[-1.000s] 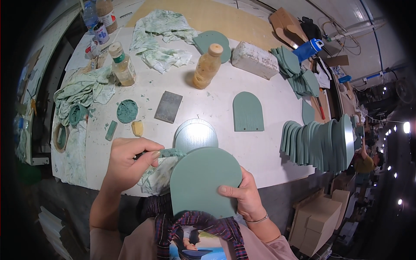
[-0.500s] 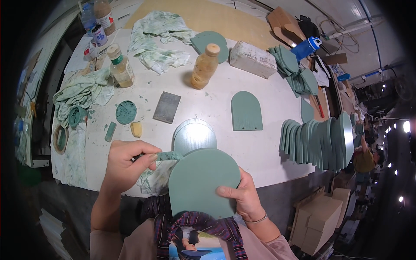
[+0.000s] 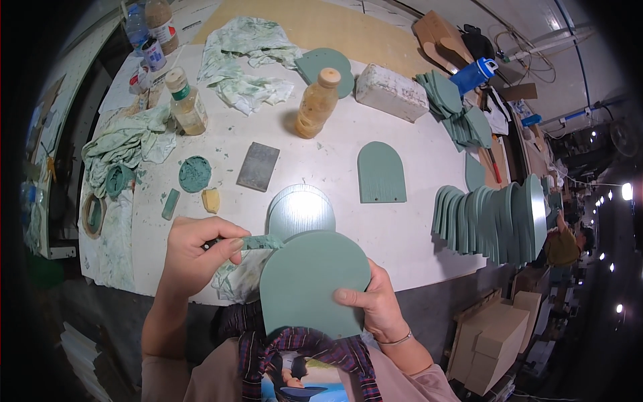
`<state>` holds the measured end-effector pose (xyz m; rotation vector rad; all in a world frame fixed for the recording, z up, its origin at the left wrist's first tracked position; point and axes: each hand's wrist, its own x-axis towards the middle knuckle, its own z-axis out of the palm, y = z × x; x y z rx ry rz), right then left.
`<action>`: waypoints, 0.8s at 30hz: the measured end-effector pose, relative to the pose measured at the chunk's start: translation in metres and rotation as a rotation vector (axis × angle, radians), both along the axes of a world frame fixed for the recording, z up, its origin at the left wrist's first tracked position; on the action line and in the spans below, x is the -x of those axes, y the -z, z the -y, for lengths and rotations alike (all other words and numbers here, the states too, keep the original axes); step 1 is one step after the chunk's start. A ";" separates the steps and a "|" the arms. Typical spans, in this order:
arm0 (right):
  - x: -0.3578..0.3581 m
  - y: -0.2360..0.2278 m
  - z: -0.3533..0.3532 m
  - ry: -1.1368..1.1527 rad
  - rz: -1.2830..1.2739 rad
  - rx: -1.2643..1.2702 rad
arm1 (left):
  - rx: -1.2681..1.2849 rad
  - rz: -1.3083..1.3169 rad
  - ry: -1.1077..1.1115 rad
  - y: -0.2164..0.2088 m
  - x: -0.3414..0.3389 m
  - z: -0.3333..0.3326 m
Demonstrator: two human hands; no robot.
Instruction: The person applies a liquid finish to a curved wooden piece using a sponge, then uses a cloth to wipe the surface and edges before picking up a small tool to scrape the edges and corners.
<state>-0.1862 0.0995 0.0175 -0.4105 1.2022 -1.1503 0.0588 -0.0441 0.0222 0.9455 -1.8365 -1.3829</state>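
My left hand (image 3: 199, 253) pinches a thin putty knife (image 3: 261, 242) smeared with green paste, its dark handle mostly inside my fingers. The blade meets the upper left edge of a green arch-topped board (image 3: 311, 285). My right hand (image 3: 378, 301) grips that board by its right side, thumb on the face and fingers behind. Beyond it, a shiny arch-topped board (image 3: 301, 209) lies on the table, partly hidden. To the left are a round tub of green paste (image 3: 195, 174), a yellow lump (image 3: 211, 200) and a small green block (image 3: 171, 204).
The white table (image 3: 321, 157) also bears a grey flat block (image 3: 258, 166), an amber bottle (image 3: 317, 104), a glass bottle (image 3: 187, 104), stained rags (image 3: 248, 63) and a single green board (image 3: 381, 173). A row of green boards (image 3: 492, 221) stands at the right edge. Cardboard boxes (image 3: 489, 342) sit below.
The held board's top edge has dipped very slightly. The putty knife stays against its upper left edge, and both hands keep their grip.
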 end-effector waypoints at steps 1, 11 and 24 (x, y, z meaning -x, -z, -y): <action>-0.001 0.000 0.000 0.003 -0.002 -0.006 | -0.010 -0.003 0.000 0.000 0.001 0.000; -0.002 -0.002 0.001 -0.005 0.000 -0.013 | -0.073 -0.027 0.012 0.002 0.011 0.005; -0.001 0.000 0.001 -0.011 0.028 -0.011 | -0.086 -0.023 -0.015 0.003 0.011 0.007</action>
